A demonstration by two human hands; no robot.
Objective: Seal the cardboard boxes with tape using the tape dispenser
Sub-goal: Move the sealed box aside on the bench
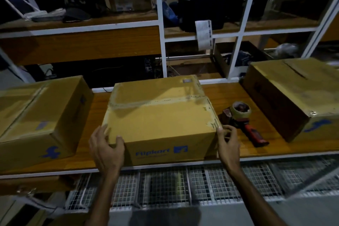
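A brown cardboard box (159, 115) with blue print on its front stands in the middle of the wooden table (238, 93); a strip of tape runs across its closed top. My left hand (105, 147) grips its near left corner, thumb on the front face. My right hand (228, 143) holds the near right corner, fingers curled along the right side. A tape dispenser (242, 121) with a red and black handle and a roll of brown tape lies on the table just right of this box, beyond my right hand.
A second cardboard box (38, 115) stands at the left and a third (297, 95) at the right of the table. White metal shelving (161, 24) with clutter rises behind. A wire mesh shelf (183, 185) runs below the table's front edge.
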